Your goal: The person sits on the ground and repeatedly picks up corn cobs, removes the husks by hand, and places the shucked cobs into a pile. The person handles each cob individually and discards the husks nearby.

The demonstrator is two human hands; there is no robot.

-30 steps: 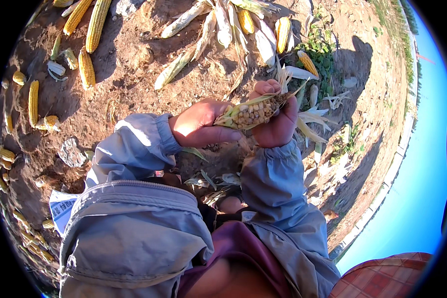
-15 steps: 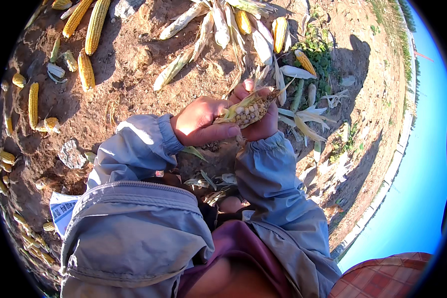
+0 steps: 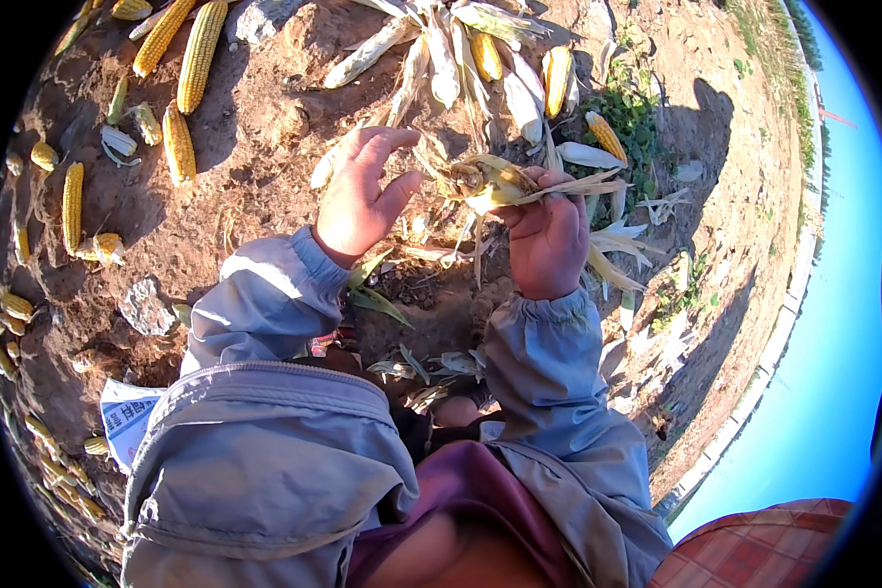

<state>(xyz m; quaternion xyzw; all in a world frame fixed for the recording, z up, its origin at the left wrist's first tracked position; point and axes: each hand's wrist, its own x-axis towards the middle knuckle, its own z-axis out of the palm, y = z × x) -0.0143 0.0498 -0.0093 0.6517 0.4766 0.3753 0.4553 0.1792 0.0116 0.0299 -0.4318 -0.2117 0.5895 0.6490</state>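
Note:
My right hand (image 3: 549,240) is closed round the dry husk leaves of a small ear of corn (image 3: 490,184), held above the soil. The ear's stub end points to the left, toward my other hand, and pale husk leaves trail off to the right. Its kernels hardly show from this side. My left hand (image 3: 363,199) is apart from the ear, just left of it, thumb and fingers spread with nothing between them. Beyond both hands lies a pile of husked and half-husked corn (image 3: 446,64).
Bare yellow ears (image 3: 202,59) are scattered over the ground at the left, near a grey stone (image 3: 147,306). Low green weeds (image 3: 629,122) grow beside the pile. Loose husks (image 3: 617,250) lie at the right. A blue-and-white packet (image 3: 125,416) sits by my left side.
My left hand has let go of the ear and moved up and left, its fingers opening. My right hand has shifted right, and the ear has turned so its stub end shows instead of its kernels.

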